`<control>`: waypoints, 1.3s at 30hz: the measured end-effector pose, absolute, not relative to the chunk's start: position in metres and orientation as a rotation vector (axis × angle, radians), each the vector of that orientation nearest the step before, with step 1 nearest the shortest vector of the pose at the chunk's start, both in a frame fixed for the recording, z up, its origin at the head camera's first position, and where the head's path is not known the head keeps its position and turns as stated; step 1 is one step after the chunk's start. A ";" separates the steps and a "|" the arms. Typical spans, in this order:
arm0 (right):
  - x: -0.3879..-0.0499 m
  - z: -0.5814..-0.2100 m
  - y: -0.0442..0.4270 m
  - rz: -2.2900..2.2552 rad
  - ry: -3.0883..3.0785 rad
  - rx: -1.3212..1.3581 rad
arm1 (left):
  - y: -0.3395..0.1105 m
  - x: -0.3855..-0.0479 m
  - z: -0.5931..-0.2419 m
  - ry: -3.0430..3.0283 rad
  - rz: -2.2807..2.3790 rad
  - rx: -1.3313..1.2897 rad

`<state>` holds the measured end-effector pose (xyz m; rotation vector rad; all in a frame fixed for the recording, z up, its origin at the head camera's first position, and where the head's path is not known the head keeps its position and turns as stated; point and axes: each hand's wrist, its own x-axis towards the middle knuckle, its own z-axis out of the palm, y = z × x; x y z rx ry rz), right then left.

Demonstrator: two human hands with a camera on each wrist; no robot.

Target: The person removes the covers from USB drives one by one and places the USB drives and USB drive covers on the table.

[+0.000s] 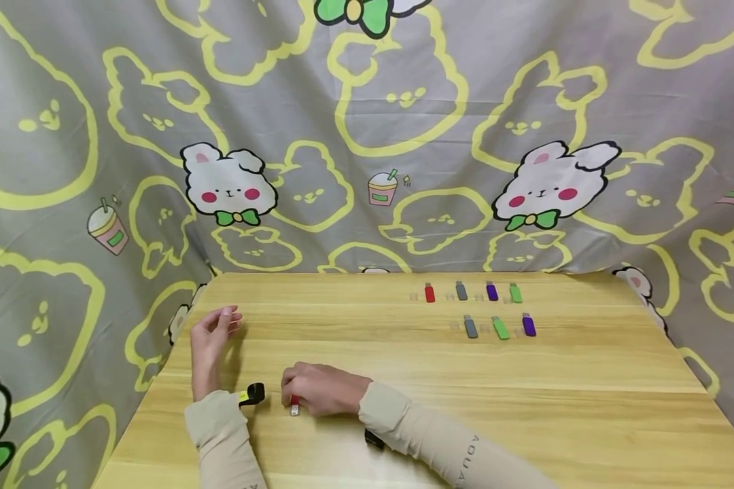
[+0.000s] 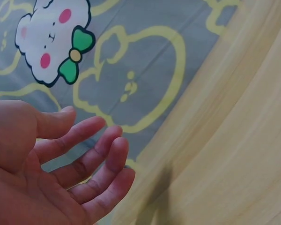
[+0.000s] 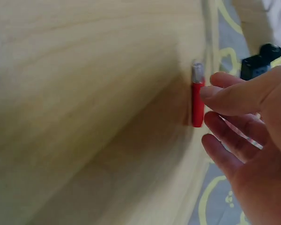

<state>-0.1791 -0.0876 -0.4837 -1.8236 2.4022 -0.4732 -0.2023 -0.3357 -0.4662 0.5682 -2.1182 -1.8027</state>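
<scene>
A red USB stick (image 1: 295, 401) with a pale metal end lies on the wooden table, near the front left. My right hand (image 1: 321, 388) is directly over it. In the right wrist view the thumb (image 3: 213, 96) overlaps the edge of the stick. The fingers are loosely bent beside the stick, not wrapped round it, and its whole length (image 3: 197, 104) shows. My left hand (image 1: 213, 336) is raised over the left side of the table, palm turned inward. Its fingers (image 2: 91, 161) are relaxed and hold nothing.
Toward the back right, a row of red, grey, purple and green USB sticks (image 1: 492, 292) lies with small clear caps. A shorter row of grey, green and purple sticks (image 1: 500, 328) lies in front. A patterned curtain (image 1: 306, 170) surrounds the table's back and sides.
</scene>
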 end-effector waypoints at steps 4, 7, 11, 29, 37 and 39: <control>-0.177 -0.486 -0.089 -0.446 2.398 -1.823 | -0.334 -0.202 -0.466 -2.124 -1.794 0.568; -0.177 -0.486 -0.088 -0.460 2.397 -1.817 | -0.333 -0.202 -0.464 -2.134 -1.797 0.555; -0.179 -0.485 -0.084 -0.520 2.380 -1.779 | -0.331 -0.202 -0.463 -2.140 -1.799 0.548; -0.190 -0.452 -0.010 -1.142 2.494 -1.381 | -0.274 -0.219 -0.439 -2.343 -1.784 0.114; -0.197 -0.427 0.033 -1.430 2.591 -1.147 | -0.229 -0.219 -0.422 -2.384 -1.800 -0.171; -0.199 -0.425 0.042 -1.482 2.638 -1.108 | -0.217 -0.218 -0.418 -2.394 -1.808 -0.216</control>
